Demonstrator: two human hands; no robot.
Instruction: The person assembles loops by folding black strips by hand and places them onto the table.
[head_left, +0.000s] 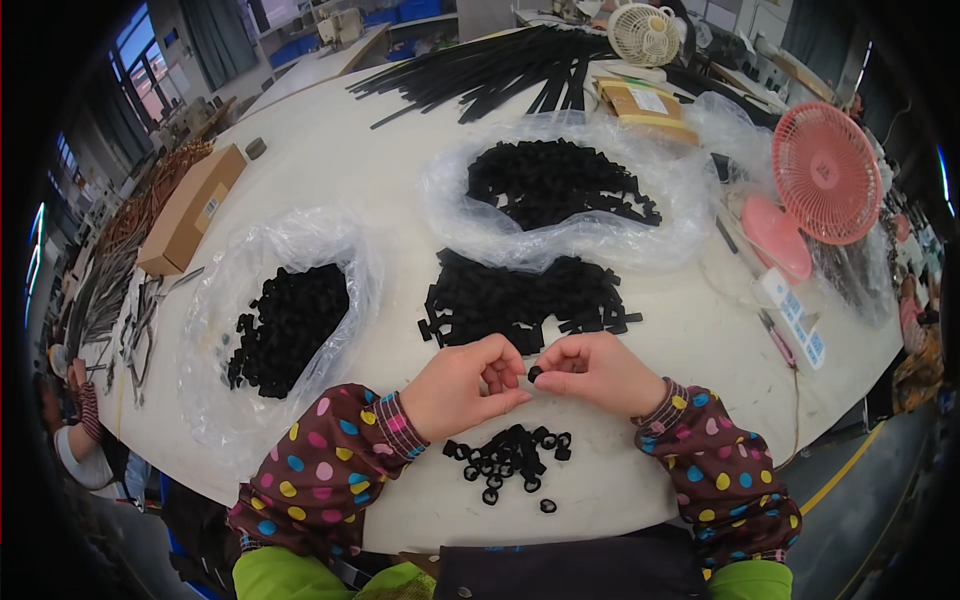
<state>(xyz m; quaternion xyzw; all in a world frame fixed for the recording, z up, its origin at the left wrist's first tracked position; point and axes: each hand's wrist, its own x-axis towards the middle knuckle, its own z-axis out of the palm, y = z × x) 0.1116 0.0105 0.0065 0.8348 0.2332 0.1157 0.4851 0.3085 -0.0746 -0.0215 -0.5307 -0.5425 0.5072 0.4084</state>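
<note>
Between thumb and fingers, my right hand [600, 376] pinches a small black loop-shaped piece [534, 374]. My left hand [465, 388] is close beside it, fingers loosely curled and thumb apart, with nothing visible in its grasp. Just below both hands lies a loose heap of small black loops [508, 458], several with pale, shiny openings. Beyond my fingers spreads a pile of short flat black strips [520, 298]. Polka-dotted sleeves cover my forearms.
Left of my hands sits an open clear plastic bag [365, 270] of small black pieces; another bag [445, 200] lies farther back. A pink fan [825, 172], white power strip [795, 318], cardboard box [192, 208] and long black strips [480, 72] surround them on the white table [330, 160].
</note>
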